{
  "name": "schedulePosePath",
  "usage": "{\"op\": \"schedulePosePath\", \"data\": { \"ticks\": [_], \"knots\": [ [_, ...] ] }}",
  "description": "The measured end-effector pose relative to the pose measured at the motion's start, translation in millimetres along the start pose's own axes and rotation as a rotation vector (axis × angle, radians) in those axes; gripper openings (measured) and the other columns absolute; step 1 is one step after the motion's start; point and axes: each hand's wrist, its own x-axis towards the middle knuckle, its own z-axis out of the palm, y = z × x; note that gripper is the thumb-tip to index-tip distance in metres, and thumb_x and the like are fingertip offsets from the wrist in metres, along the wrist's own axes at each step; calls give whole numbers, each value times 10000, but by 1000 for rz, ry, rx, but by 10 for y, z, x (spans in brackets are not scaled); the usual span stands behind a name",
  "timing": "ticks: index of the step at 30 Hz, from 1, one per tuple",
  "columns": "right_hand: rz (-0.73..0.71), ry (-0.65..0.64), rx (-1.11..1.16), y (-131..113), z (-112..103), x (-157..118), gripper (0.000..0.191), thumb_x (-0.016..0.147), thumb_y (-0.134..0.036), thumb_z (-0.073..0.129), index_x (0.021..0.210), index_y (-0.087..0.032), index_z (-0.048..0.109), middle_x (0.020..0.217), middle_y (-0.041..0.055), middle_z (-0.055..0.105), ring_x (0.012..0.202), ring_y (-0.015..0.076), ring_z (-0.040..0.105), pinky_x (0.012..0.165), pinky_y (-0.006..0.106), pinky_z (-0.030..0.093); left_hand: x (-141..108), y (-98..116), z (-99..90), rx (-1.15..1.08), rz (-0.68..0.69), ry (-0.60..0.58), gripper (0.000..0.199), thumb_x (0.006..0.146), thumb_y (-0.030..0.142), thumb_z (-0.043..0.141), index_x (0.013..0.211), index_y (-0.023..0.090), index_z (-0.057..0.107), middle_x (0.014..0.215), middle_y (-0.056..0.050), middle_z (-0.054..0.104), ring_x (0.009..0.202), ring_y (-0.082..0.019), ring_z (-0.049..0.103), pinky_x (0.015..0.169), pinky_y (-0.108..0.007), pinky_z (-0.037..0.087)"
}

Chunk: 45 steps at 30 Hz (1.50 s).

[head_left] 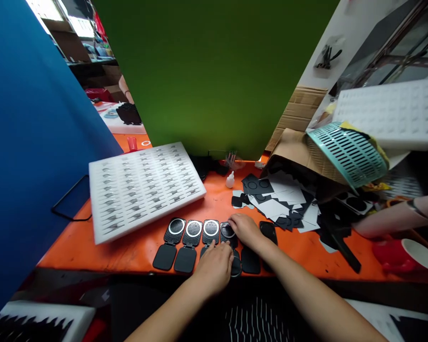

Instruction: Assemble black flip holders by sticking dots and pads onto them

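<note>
- The left hand (214,267) lies palm down on the near end of a black hinged case (231,247), fingers flat; its grip is loose, clasping nothing.
- The right hand (246,229) rests on the same case's far half, fingertips at its silver ring (227,230); whether they pinch the ring I cannot tell.
- That case is fourth in a row of open cases (185,242) at the near edge of the orange bench (128,249).
- A white foam tray (142,187) of small parts sits far left of the row.
- Black and white cut sheets (281,199) lie scattered to the right.
- Another person's arm (392,218) reaches in at far right.
</note>
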Motion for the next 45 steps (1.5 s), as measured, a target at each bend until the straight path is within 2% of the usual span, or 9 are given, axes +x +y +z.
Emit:
{"op": "schedulePosePath", "data": {
  "ticks": [7, 10, 12, 19, 25, 28, 33, 37, 45],
  "knots": [
    [-7, -11, -120, 10, 67, 13, 265, 862, -278, 395, 835, -176, 638, 820, 73, 602, 844, 185, 520, 742, 257, 372, 26, 6, 4, 1, -8, 7, 274, 895, 251, 247, 942, 187, 510, 1090, -81, 587, 1057, -205, 505, 1019, -452, 219],
    [-3, 18, -94, 17, 2, -71, 279, 863, -282, 392, 992, -174, 615, 855, 89, 604, 877, 201, 516, 757, 273, 377, 34, -15, 13, 1, -17, 8, 276, 895, 246, 245, 932, 186, 512, 1076, -75, 596, 1014, -202, 532, 1018, -454, 211],
    [2, 52, 2, 16, -82, -212, 298, 867, -281, 380, 1061, -182, 583, 890, 85, 613, 882, 196, 526, 764, 273, 382, 45, -30, 19, -6, -28, 14, 275, 895, 248, 246, 922, 185, 513, 1084, -75, 594, 985, -201, 547, 1014, -451, 216],
    [130, -15, 556, -60, -156, -845, 186, 809, -317, 462, 866, -221, 610, 859, 18, 638, 791, 149, 577, 698, 227, 424, 140, 17, 71, -77, -104, 109, 277, 899, 264, 239, 925, 210, 510, 926, -56, 640, 870, -189, 586, 982, -409, 274],
    [283, 40, 683, 214, -102, -812, 194, 762, -340, 498, 831, -196, 608, 804, 19, 647, 743, 162, 590, 663, 247, 443, 221, 134, 119, -158, -114, 208, 248, 886, 290, 296, 993, 231, 512, 1004, -49, 622, 934, -215, 563, 956, -399, 318],
    [319, 125, 622, 416, -225, -657, 220, 768, -345, 479, 841, -193, 619, 837, 33, 653, 777, 176, 593, 700, 264, 439, 205, 174, 173, -114, -53, 255, 288, 874, 275, 331, 1120, 234, 477, 1136, -54, 566, 1047, -214, 505, 991, -409, 281],
    [243, 105, 304, 514, -294, -394, 215, 802, -291, 448, 781, -190, 638, 825, 42, 649, 799, 174, 578, 724, 259, 410, 193, 249, 345, 70, 128, 138, 393, 831, 270, 416, 1221, 225, 430, 1312, -47, 417, 1199, -246, 351, 1031, -464, 187],
    [189, 92, 76, 498, -207, -287, 212, 826, -252, 434, 784, -182, 630, 825, 45, 633, 789, 158, 564, 721, 238, 392, 242, 280, 411, 130, 106, 98, 461, 822, 303, 431, 1270, 212, 374, 1307, -56, 420, 1222, -258, 308, 1035, -484, 155],
    [122, 52, -163, 522, -144, -296, 262, 849, -265, 416, 887, -179, 660, 820, 85, 603, 828, 195, 540, 746, 270, 386, 358, 273, 369, 183, 111, 99, 393, 795, 346, 487, 1153, 187, 475, 1319, -76, 394, 1249, -266, 255, 1044, -479, 119]
  ]
}}
